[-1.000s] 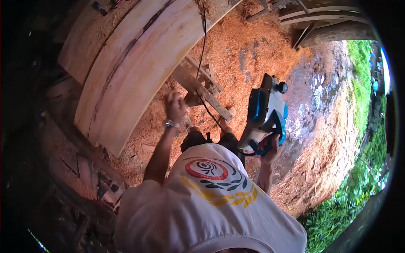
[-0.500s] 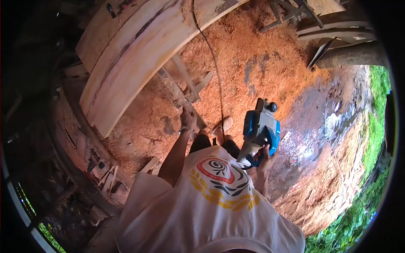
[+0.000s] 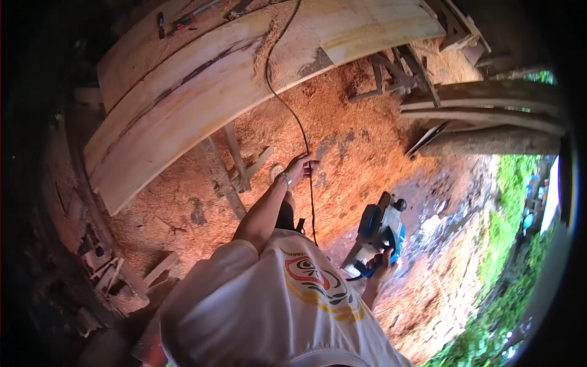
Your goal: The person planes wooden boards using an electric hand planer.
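Note:
My right hand (image 3: 384, 264) is wrapped round the handle of a blue and grey electric hand planer (image 3: 380, 229), held out at my right side above the ground. The planer has a dark round knob near its far end. My left hand (image 3: 299, 170), with a band at the wrist, reaches forward at a black power cord (image 3: 286, 104). Its fingers look apart and cross the cord; whether they touch it I cannot tell. The cord runs from over a large wooden slab (image 3: 214, 79) down past my left hand toward my body.
Wood shavings (image 3: 263, 131) cover the ground. Wooden supports (image 3: 235, 159) stand below the slab, and tools (image 3: 183, 22) lie on its far left. Thick timbers (image 3: 489, 140) are stacked at the right. Scrap wood (image 3: 107, 275) lies at the left, and green plants (image 3: 513, 208) grow beyond the ground's right edge.
My left hand has moved forward and right, from beside the wooden supports to the cord. The view has turned, showing more of the slab and timbers. The planer stays in my right hand.

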The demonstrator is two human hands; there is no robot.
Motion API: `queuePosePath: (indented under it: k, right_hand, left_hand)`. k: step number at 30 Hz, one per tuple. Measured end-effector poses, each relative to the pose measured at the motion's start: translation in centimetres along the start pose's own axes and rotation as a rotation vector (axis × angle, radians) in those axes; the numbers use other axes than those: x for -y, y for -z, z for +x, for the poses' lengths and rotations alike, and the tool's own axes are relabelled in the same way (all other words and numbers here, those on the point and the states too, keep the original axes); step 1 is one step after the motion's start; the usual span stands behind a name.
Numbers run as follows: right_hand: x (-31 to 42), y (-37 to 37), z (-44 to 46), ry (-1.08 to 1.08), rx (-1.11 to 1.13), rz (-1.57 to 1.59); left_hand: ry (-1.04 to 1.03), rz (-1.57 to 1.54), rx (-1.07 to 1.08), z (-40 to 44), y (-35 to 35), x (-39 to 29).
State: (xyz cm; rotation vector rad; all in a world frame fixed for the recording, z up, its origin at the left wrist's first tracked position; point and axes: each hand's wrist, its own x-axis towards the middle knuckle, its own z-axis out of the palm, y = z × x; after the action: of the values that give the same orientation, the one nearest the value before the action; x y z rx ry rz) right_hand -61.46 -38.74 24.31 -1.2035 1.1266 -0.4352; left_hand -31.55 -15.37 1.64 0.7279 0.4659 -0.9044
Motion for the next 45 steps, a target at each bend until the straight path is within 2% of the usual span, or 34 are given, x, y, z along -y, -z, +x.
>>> queuePosePath:
  k: [3,4,5,6,7,10,11,13,15,17,19,21,23,24,25,27,28,30,34,35,36,39,40,41,43,45]
  right_hand:
    - [2.2,-2.3,2.4,0.034,0.027,-0.128]
    - [2.6,-3.2,2.8,0.031,0.031,-0.181]
    - [3.0,-3.8,3.1,0.022,0.043,-0.226]
    - [3.4,-5.3,4.4,0.025,0.069,-0.262]
    - [3.8,-7.0,5.5,0.026,0.094,-0.295]
    - [5.1,-13.4,7.6,0.017,0.203,-0.311]
    - [5.3,-15.6,8.3,0.020,0.250,-0.326]
    - [4.5,-19.8,10.0,0.026,0.320,-0.314]
    - [5.6,-25.2,9.9,0.102,0.491,-0.455]
    - [5.0,-31.6,11.0,0.187,0.792,-0.604]
    - [4.3,-36.3,9.7,0.222,0.925,-0.504]
    - [3.3,-40.0,8.1,0.156,1.060,-0.392]
    - [1.8,-43.5,7.4,0.251,1.148,-0.471]
    - [1.5,-45.1,7.7,0.414,1.236,-0.595]
    - [0.9,-46.5,7.3,0.330,1.233,-0.727]
    - [-1.7,-49.0,7.6,0.529,1.288,-0.701]
    - [-1.4,-50.3,7.1,0.455,1.308,-0.796]
    - [-4.5,-52.2,8.1,0.551,1.280,-0.849]
    - [-9.0,-59.2,8.8,0.617,1.354,-0.785]
    - [-5.8,-62.9,6.9,0.496,1.355,-0.838]
    - [-6.3,-65.7,6.3,0.573,1.354,-0.792]
    - [-7.4,-74.4,4.9,0.698,1.445,-0.600]
    - [-6.9,-77.3,3.9,0.680,1.462,-0.549]
    - [-6.4,-79.9,3.0,0.660,1.479,-0.497]
    - [-7.2,-84.1,2.4,0.765,1.511,-0.517]
    - [-6.7,-84.5,1.9,0.680,1.534,-0.596]
  left_hand:
    - [-0.242,-0.111,0.008,1.4,-1.3,-5.4]
    - [-0.351,-0.122,-0.150,1.0,-1.3,-8.2]
    - [-0.494,-0.145,-0.153,1.4,1.0,-10.5]
    - [-0.500,-0.180,-0.225,-0.4,1.8,-14.5]
    - [-0.614,-0.168,-0.222,0.3,5.6,-16.6]
    - [-0.800,-0.085,-0.435,-8.4,7.6,-27.1]
    - [-0.858,-0.153,-0.432,-10.0,9.7,-29.7]
    - [-0.972,0.024,-0.410,-16.1,8.7,-33.6]
    - [-1.012,0.170,-0.461,-19.9,6.2,-36.3]
    - [-1.059,0.323,-0.493,-22.8,2.9,-38.4]
    - [-1.055,0.414,-0.487,-24.8,-0.8,-39.2]
    - [-1.033,0.461,-0.472,-25.3,-2.8,-39.1]
    - [-0.996,0.468,-0.448,-25.2,-3.8,-39.2]
    - [-0.993,0.480,-0.454,-25.0,-3.8,-39.0]
    - [-0.961,0.494,-0.470,-25.0,-4.3,-38.7]
    - [-0.904,0.512,-0.506,-24.6,-5.7,-37.6]
    - [-0.866,0.570,-0.436,-24.2,-6.5,-36.9]
    - [-0.766,0.621,-0.309,-22.8,-8.0,-35.3]
    - [-0.675,0.410,-0.102,-18.2,-9.7,-32.1]
    - [-0.676,0.342,-0.045,-17.3,-10.1,-32.1]
    - [-0.712,0.560,-0.083,-16.9,-10.6,-33.3]
    - [-0.747,0.563,-0.111,-15.3,-12.0,-34.2]
    - [-0.653,0.575,-0.102,-15.8,-13.0,-35.9]
    - [-0.663,0.578,-0.115,-15.9,-13.7,-36.8]
    - [-0.694,0.587,-0.147,-15.7,-14.8,-37.5]
    - [-0.741,0.529,-0.184,-14.9,-15.2,-36.8]
